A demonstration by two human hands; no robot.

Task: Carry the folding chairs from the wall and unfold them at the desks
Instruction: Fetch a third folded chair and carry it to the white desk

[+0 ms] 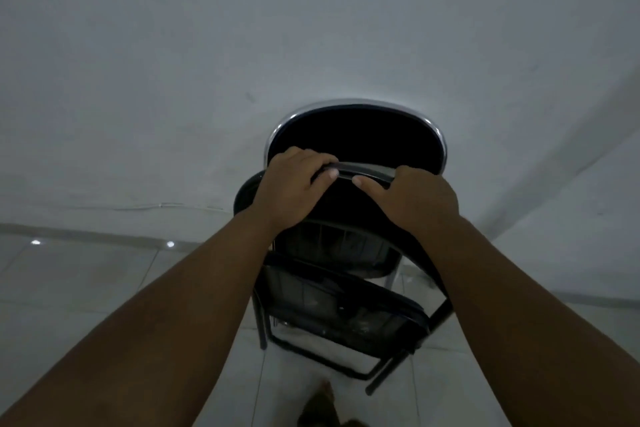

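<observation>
**Both hands gripping top rail of folding chair at wall**

Left hand (291,184) and right hand (415,198) were closed over the top rail of the nearer folding chair (346,315), side by side at centre frame. Fingers of each hand curled over the far edge of the rail, and both thumbs lay along its near side, tips close together but apart. Both forearms were bare and ran up from the lower corners of the frame.

Gripped chair: dark frame, with the underside of its seat panel facing the camera and slanting down to the right. It occupied the centre and lower centre of the frame. Whether its legs touched the floor (86,281) could not be determined.

Second chair (360,135): dark back with a bright chrome rim. It stood directly behind the gripped chair, just above the hands, close to the pale wall (207,45). Contact between the two chairs could not be confirmed.

Floor: pale tiles, with two small bright reflections at mid left. One foot (320,406) showed at the bottom edge, below the chair legs.

Lighting was dim, and detail within the dark chair parts was poor.
</observation>
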